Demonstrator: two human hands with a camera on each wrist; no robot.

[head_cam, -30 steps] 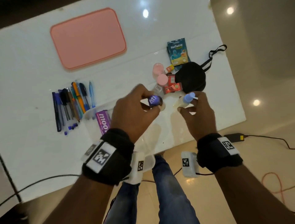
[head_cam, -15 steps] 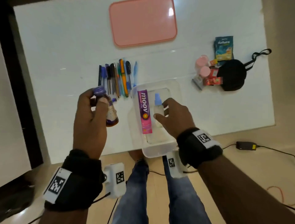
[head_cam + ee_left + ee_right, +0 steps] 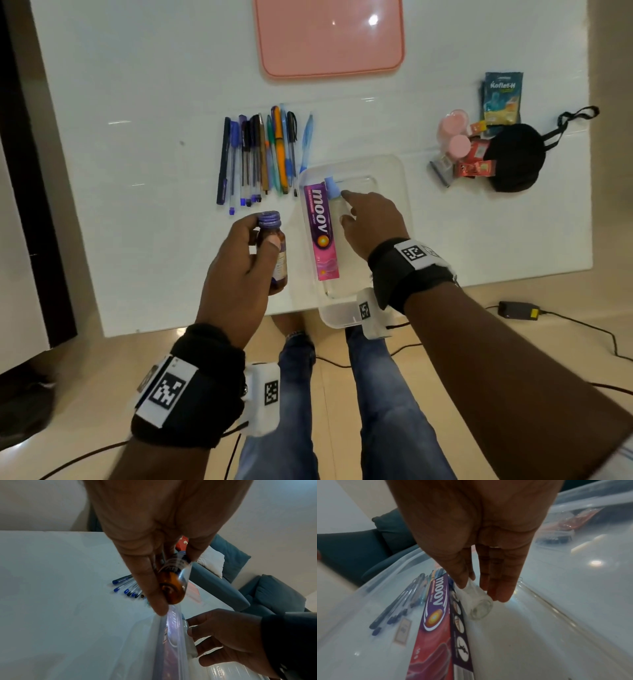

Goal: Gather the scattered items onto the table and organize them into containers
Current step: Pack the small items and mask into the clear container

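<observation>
A clear plastic container (image 3: 397, 178) (image 3: 573, 601) sits at the table's near edge. Inside lie a pink moov box (image 3: 321, 233) (image 3: 436, 622) and, beside it, a small clear bottle with a blue cap (image 3: 333, 188) (image 3: 478, 604). My right hand (image 3: 346, 209) (image 3: 477, 591) reaches into the container and pinches that clear bottle between thumb and fingers. Just left of the container, above the table, my left hand (image 3: 260, 240) (image 3: 171, 588) grips a brown bottle with a purple cap (image 3: 274, 246) (image 3: 173, 585).
A row of several pens (image 3: 260, 157) lies beyond the left hand. A pink lid or tray (image 3: 329, 37) lies at the far side. At the right sit small pink jars (image 3: 454, 137), sachets (image 3: 501, 97), red packets (image 3: 474, 164) and a black pouch (image 3: 517, 157). Cables cross the floor.
Both hands carried their bottles left from the pile by the black pouch. The right hand went into the container with the clear bottle; the left holds the brown bottle beside it.
</observation>
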